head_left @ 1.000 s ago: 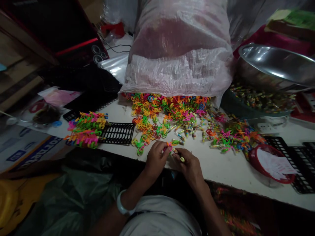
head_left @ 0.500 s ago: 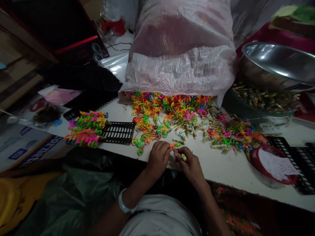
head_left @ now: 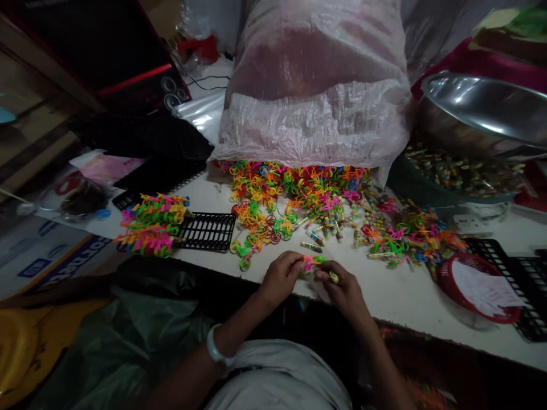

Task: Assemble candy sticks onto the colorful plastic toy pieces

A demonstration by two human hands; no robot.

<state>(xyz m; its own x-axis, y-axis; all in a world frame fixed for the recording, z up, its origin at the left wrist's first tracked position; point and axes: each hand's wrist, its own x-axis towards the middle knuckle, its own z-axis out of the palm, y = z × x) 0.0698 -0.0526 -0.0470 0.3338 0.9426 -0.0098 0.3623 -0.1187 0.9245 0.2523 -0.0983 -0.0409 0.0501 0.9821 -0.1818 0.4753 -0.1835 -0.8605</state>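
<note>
My left hand (head_left: 280,277) and my right hand (head_left: 344,289) meet at the near edge of a white table (head_left: 384,290). Between their fingertips they pinch a small pink and green plastic toy piece (head_left: 311,262). A small yellowish tube (head_left: 333,277) pokes out of my right hand's curled fingers. Just beyond lies a heap of bright plastic pieces (head_left: 294,196) and several small candy tubes (head_left: 314,236). A white bangle (head_left: 215,348) sits on my left wrist.
A large plastic sack (head_left: 316,85) stands behind the heap. A black rack (head_left: 205,232) at the left carries finished coloured pieces (head_left: 149,225). At the right are a red basket (head_left: 478,287), more black racks (head_left: 504,256), a steel bowl (head_left: 482,108) and a tub of candy tubes (head_left: 457,171).
Both hands have drifted slightly to the right and nearer along the table edge, still working the small toy piece between them.
</note>
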